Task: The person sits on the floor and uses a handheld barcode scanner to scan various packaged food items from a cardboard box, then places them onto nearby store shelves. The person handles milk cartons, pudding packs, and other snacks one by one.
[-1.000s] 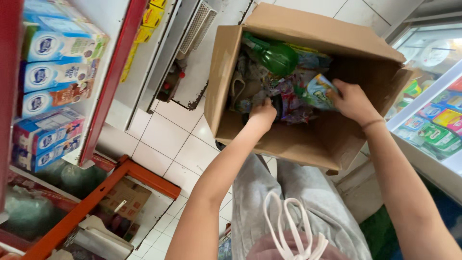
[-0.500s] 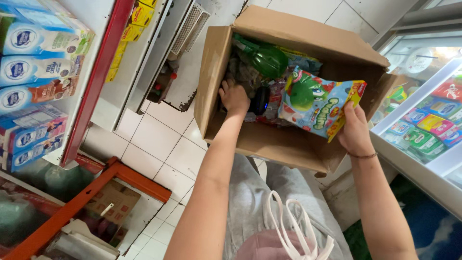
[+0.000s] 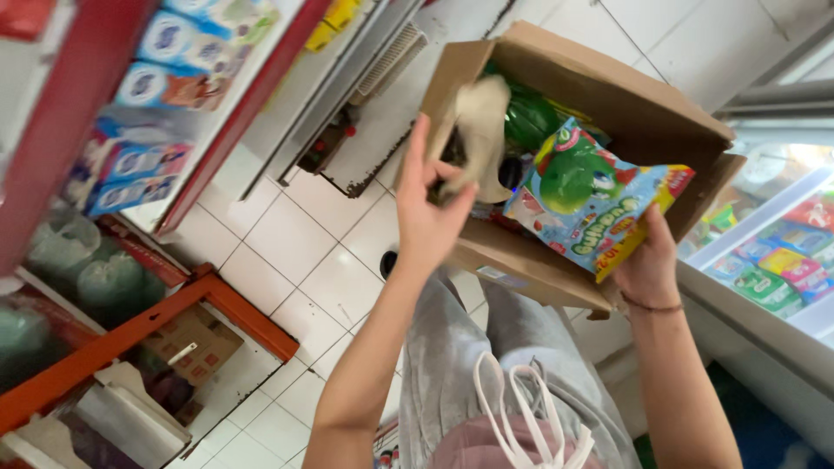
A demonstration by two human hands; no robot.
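Observation:
An open cardboard box (image 3: 625,95) rests on my lap, holding green bags and other packets. My right hand (image 3: 647,260) grips the lower edge of a colourful snack bag (image 3: 595,204) printed with a green cartoon figure, lifted partly above the box's near wall. My left hand (image 3: 430,208) is raised over the box's left side and pinches a pale beige, crumpled plastic wrapper (image 3: 478,130), which is blurred.
A red-framed shelf (image 3: 165,95) at left carries blue and white cartons. Below it an orange frame (image 3: 148,326) holds a small cardboard box. A white tiled floor (image 3: 287,243) lies underneath. At right a glass-topped freezer (image 3: 782,252) shows colourful packets.
My right hand has lifted the snack bag farther out of the box. My left hand came up from inside the box holding the pale wrapper.

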